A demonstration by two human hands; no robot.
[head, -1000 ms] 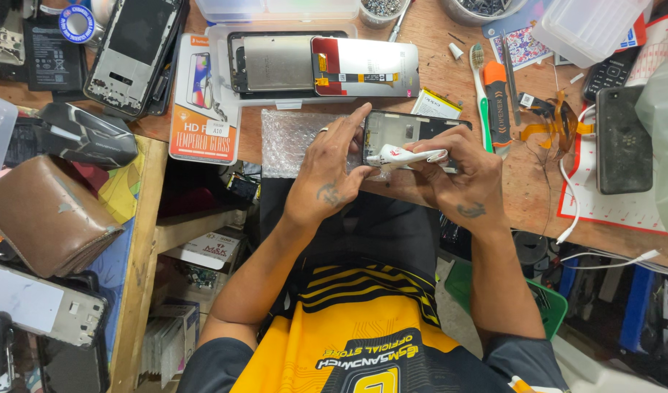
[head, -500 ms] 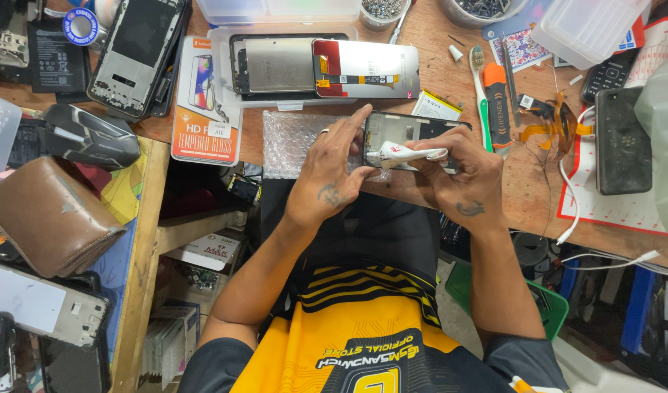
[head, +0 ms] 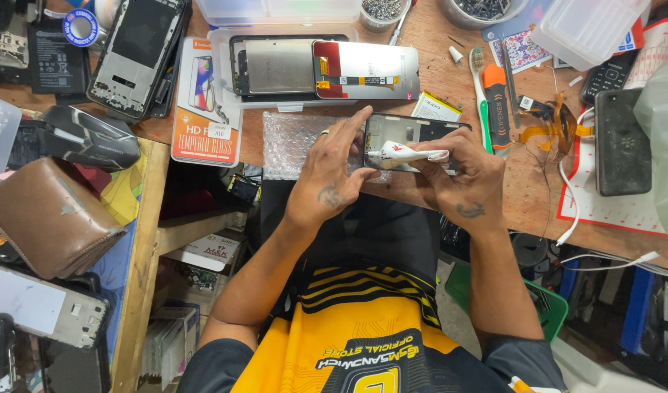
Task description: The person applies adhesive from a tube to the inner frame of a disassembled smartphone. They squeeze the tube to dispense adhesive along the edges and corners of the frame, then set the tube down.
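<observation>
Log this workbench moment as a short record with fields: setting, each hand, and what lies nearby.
setting: cluttered wooden bench, seen from above
left hand: left hand steadies the phone frame at its left edge, index finger stretched along it
right hand: right hand holds a small white tube with its tip over the frame
under the work: bubble wrap sheet
behind: white tray with a phone back and a display panel
right of frame: green toothbrush, orange tool
</observation>
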